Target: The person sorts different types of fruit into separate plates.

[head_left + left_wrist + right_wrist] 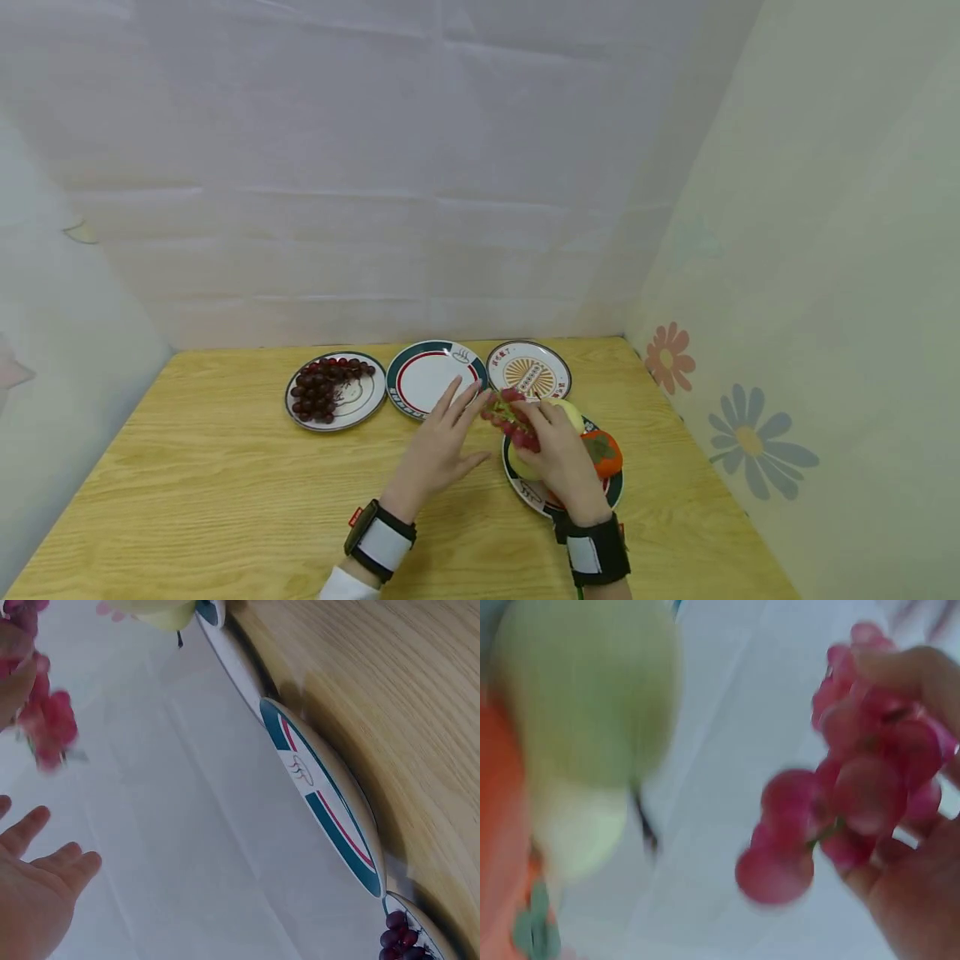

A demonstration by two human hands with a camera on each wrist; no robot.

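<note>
A bunch of pink-red grapes (pixel 870 780) is gripped in my right hand (pixel 558 454), lifted over the fruit plate (pixel 525 493) on the right. That plate bears a persimmon (pixel 606 457) and yellow-green pears (pixel 585 690); my right hand hides part of them. My left hand (pixel 437 450) hovers just left of the grapes with fingers spread, holding nothing and apart from the bunch. Beyond its fingertips lies a bare plate (pixel 427 383) with a green and red rim.
Dark grapes (pixel 318 389) lie on a plate (pixel 367 404) at the back left. A smaller plate (pixel 555 367) with an orange sunburst print stands at the back right. White sheeting (pixel 420 208) rises behind the wooden table (pixel 225 483).
</note>
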